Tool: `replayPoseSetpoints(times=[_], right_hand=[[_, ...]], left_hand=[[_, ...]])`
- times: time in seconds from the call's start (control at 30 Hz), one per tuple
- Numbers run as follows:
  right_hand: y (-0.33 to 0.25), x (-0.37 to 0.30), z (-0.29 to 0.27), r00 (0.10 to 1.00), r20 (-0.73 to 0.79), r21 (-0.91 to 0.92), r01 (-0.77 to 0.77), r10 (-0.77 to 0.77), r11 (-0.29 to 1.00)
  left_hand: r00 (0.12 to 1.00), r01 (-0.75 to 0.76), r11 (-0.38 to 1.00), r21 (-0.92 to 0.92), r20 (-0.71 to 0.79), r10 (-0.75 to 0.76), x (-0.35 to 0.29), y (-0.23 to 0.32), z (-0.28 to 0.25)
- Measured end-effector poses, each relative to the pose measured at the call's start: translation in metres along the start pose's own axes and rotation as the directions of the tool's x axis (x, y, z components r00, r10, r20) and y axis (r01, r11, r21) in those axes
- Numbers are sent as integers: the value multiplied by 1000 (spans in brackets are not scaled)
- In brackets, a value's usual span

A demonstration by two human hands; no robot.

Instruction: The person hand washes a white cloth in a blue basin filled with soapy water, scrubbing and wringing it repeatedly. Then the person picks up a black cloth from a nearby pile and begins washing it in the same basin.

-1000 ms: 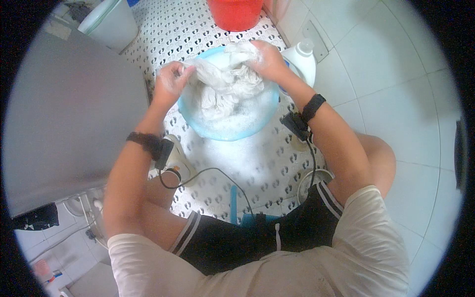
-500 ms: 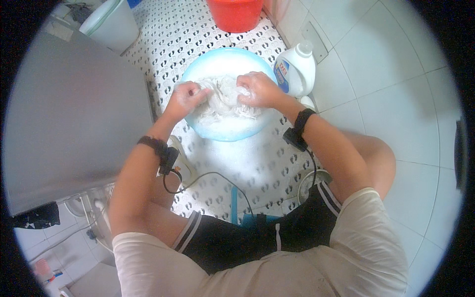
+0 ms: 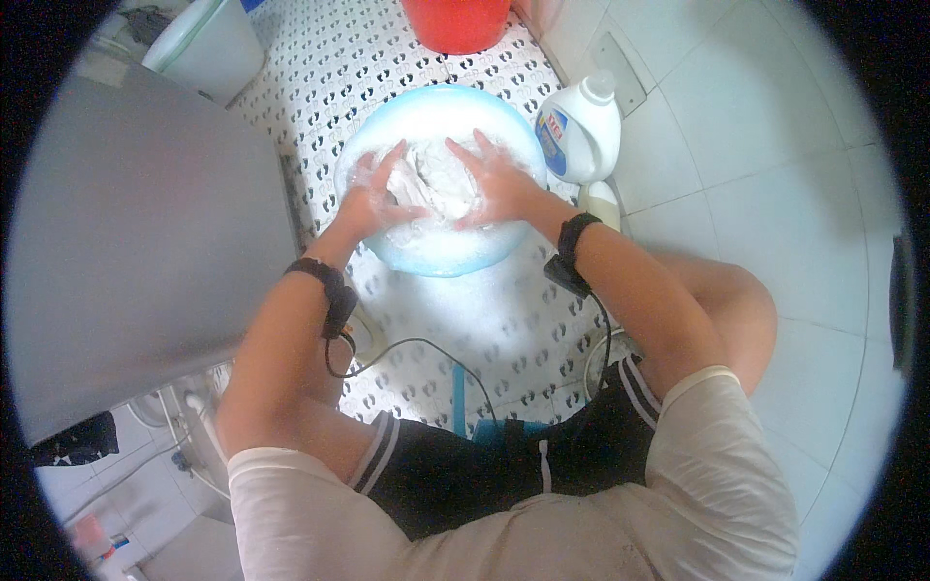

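Observation:
A light blue basin (image 3: pixel 441 263) full of white suds stands on the patterned floor in front of me. Wet white cloth (image 3: pixel 436 184) lies bunched in its middle, partly sunk in the foam. On the cloth's left side is my left hand (image 3: pixel 376 192), its foamy fingers spread and thumb stretched toward the middle. My right hand (image 3: pixel 492 182) rests against the right side with fingers apart, pointing up and left. Both hands touch the cloth without closing on it. Foam hides the cloth's lower part.
A white detergent jug (image 3: pixel 586 131) stands right of the basin by the tiled wall (image 3: pixel 775 242), a smaller bottle (image 3: pixel 601 203) beside it. Behind is a red bucket (image 3: pixel 457 24). A grey panel (image 3: pixel 155 232) bounds the left. A black cable (image 3: pixel 426 341) joins my wrist devices.
Both hands have let go of the cloth they were gripping and spread their fingers. The cloth, held up and bunched before, now sits lower in the suds.

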State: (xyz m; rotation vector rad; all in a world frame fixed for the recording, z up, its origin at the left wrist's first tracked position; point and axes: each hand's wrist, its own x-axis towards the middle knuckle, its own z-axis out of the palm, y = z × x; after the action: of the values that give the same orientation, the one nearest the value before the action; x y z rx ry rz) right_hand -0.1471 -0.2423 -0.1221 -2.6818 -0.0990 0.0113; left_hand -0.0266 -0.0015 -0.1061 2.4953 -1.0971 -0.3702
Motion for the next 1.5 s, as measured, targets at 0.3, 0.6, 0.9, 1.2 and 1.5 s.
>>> replayPoseSetpoints(times=[0.3, 0.6, 0.9, 1.2, 1.5], right_hand=[[9, 10, 19, 1000, 25, 86, -18, 16, 996], [13, 30, 46, 985, 128, -22, -110, 112, 994], [13, 33, 55, 997, 60, -118, -35, 42, 992], [12, 39, 11, 982, 148, 253, -154, 119, 955], [22, 46, -34, 946, -256, 381, -89, 198, 920]], left_hand=[[994, 63, 926, -372, 106, -25, 20, -14, 30], [996, -81, 994, -74, -38, 78, 46, -63, 86], [999, 30, 994, 102, 35, -33, 37, -45, 83], [996, 4, 888, -460, -80, -45, 15, -50, 44], [932, 126, 660, -741, -140, -334, 12, 8, -32]])
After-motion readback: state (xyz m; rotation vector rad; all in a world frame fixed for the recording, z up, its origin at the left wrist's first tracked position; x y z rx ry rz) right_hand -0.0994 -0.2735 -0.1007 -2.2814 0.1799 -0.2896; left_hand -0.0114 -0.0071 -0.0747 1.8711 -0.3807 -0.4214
